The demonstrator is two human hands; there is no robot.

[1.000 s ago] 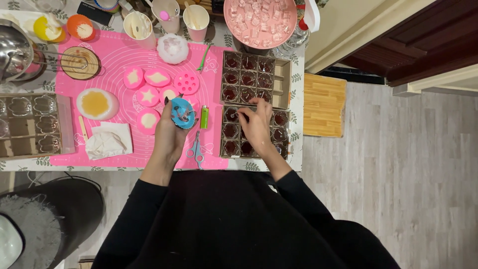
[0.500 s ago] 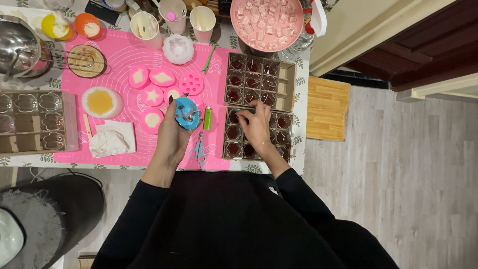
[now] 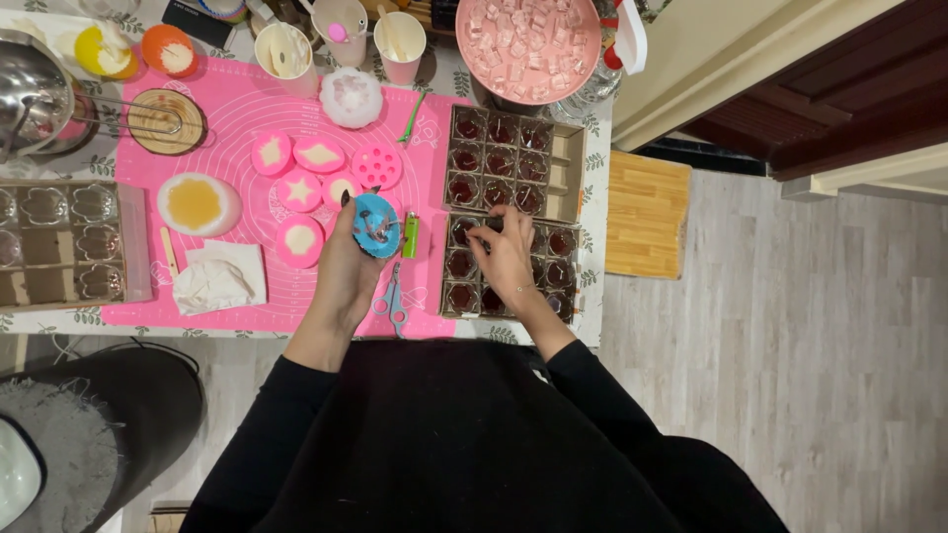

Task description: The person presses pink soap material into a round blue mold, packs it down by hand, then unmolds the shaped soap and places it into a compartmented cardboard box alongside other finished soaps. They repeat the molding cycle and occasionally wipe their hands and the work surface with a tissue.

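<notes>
My left hand (image 3: 346, 265) holds a small blue round container (image 3: 375, 224) with small metal bits in it, over the pink silicone mat (image 3: 237, 138). My right hand (image 3: 506, 252) reaches into the near cardboard tray (image 3: 456, 314) of small dark red glass cups, fingertips pinched at a cup (image 3: 491, 229) in its top row. A second tray of the same cups (image 3: 568, 178) lies just beyond. A green lighter (image 3: 410, 235) and small scissors (image 3: 394, 296) lie between my hands.
Pink moulds (image 3: 318, 155) with pale wax fill the mat's middle, beside a white dish of amber liquid (image 3: 197, 202) and crumpled tissue (image 3: 212, 281). A pink bowl of cubes (image 3: 528, 39), cups, a metal pot (image 3: 30, 94) and a clear tray (image 3: 59, 242) ring the table.
My right hand has shifted up and left to the near tray's top row. My left hand still holds the blue container in about the same place.
</notes>
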